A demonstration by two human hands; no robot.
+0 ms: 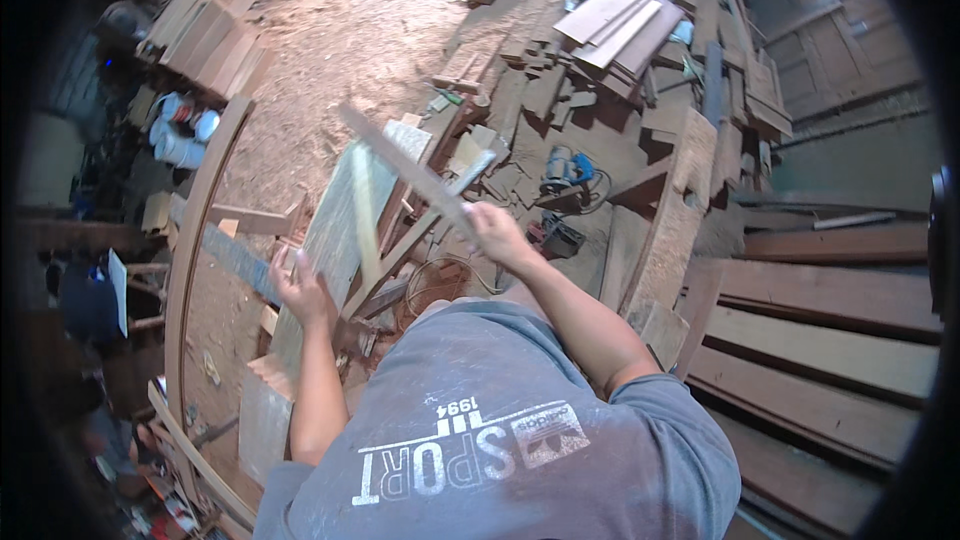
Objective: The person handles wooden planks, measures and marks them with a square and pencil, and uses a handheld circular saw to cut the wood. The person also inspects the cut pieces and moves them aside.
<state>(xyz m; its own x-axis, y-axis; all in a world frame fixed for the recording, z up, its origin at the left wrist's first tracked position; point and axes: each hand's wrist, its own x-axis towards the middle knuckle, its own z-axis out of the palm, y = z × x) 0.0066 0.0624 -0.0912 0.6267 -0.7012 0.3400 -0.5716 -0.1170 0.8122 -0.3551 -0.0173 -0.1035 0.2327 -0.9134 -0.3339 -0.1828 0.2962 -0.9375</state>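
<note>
— Gripping a long thin wooden strip [405, 168], our right hand [497, 232] is closed around its near end; the strip runs up toward ten o'clock, blurred along its length

— And our left hand [300, 285]?

— It sits at about nine o'clock from the right one, fingers spread open, palm against the edge of a pale upright board [345, 225]. We cannot tell whether the fingers curl behind that board

— What lies around us?

— At three o'clock from the right hand, a blue power tool [566, 170] rests on the sawdust floor, well apart from the strip. At twelve o'clock a heap of stacked planks [615, 25]. At nine o'clock a long curved wooden rail [200, 215] sweeps down the frame, and just beyond it several paint cans [185, 130]. Wide boards [830, 340] lie at four o'clock
</note>
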